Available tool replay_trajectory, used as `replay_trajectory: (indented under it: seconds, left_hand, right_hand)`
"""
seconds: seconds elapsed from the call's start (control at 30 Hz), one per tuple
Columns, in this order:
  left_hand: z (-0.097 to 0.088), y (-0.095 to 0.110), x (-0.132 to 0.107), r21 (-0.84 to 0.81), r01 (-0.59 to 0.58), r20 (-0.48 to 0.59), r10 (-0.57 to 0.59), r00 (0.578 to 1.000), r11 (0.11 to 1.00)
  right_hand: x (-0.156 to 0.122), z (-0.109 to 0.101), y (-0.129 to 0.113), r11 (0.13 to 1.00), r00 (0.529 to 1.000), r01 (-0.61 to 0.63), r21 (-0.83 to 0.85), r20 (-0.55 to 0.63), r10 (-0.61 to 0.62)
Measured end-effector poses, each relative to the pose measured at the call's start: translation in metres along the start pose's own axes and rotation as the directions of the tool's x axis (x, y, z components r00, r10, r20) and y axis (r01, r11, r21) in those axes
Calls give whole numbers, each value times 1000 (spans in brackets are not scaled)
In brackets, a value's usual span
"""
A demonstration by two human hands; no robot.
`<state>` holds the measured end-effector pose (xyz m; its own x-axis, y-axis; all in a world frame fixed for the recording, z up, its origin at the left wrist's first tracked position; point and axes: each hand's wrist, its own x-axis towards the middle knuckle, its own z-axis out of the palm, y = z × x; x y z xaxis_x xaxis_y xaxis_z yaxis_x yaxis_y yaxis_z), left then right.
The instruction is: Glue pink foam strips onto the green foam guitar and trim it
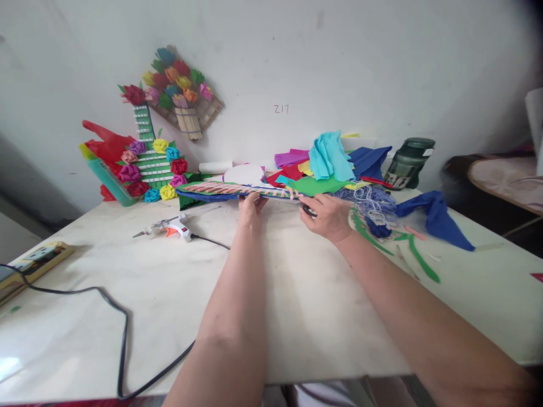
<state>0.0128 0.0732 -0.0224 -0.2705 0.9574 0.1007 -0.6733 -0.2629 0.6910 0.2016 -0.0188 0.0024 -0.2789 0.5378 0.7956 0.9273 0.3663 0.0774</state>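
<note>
A long flat craft piece [212, 191], green on top with slanting pale pink strips and a blue edge, is held up above the table and seen almost edge-on. My left hand [251, 204] grips its near edge around the middle, thumb on top and fingers underneath. At its narrow right end is my right hand [326, 216], fingers closed around a small black object [309, 211] whose kind I cannot make out. The right fingertips are at the end of the piece; whether they press on it is unclear.
A white glue gun [180, 228] lies left, its black cord [125, 333] looping forward. A power strip [36, 265] is at far left. Behind stand a flowered guitar-shaped craft [155, 164], coloured paper [331, 158], tangled yarn [369, 200] and a dark green bottle [409, 163]. Green scraps [424, 260] lie right.
</note>
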Motion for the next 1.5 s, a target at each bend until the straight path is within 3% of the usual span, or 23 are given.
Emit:
replay_trajectory:
  seconds: [0.23, 0.97, 1.5]
  left_hand:
    - [-1, -2, 1, -7, 4, -27, -5, 1000, 1000]
    - [2, -1, -2, 4, 25, -28, -25, 999, 1000]
    - [2, -1, -4, -22, 23, 7, -23, 1000, 1000]
  right_hand:
    - [-5, 12, -7, 999, 999, -14, -47, 28, 16]
    - [-3, 12, -11, 988, 986, -117, -102, 108, 128]
    - [11, -3, -31, 958, 880, -219, -184, 388, 275]
